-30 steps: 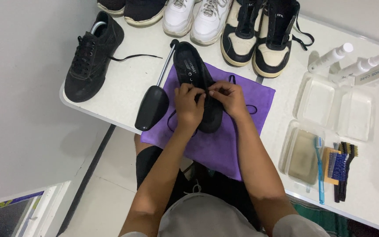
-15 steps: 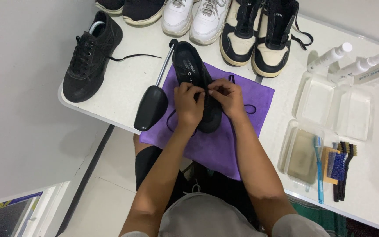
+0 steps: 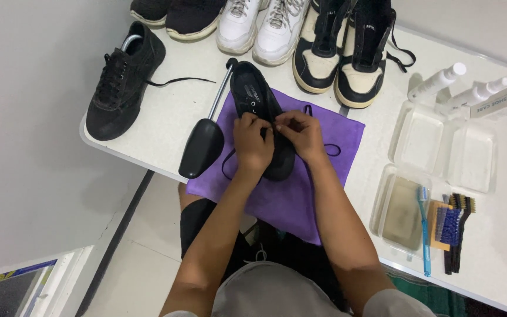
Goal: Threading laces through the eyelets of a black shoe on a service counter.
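A black shoe (image 3: 252, 94) lies on a purple cloth (image 3: 291, 194) at the front of the white table (image 3: 171, 123). My left hand (image 3: 252, 143) rests on the shoe's middle, fingers pinching its black lace. My right hand (image 3: 301, 133) meets it from the right, fingertips pinched on the same lace over the eyelets. A loose loop of lace (image 3: 331, 149) trails on the cloth to the right. A black shoe tree (image 3: 205, 140) with a metal rod lies just left of the shoe.
Another black shoe (image 3: 121, 79) sits at the left. Along the back stand white sneakers (image 3: 259, 26) and black-and-cream high-tops (image 3: 347, 50). At the right are spray bottles (image 3: 438, 81), clear plastic trays (image 3: 447, 141), a blue toothbrush (image 3: 424, 226) and small brushes (image 3: 454, 223).
Both hands stay on the shoe's lace with only small finger shifts. The whole view has drifted slightly as my head moved.
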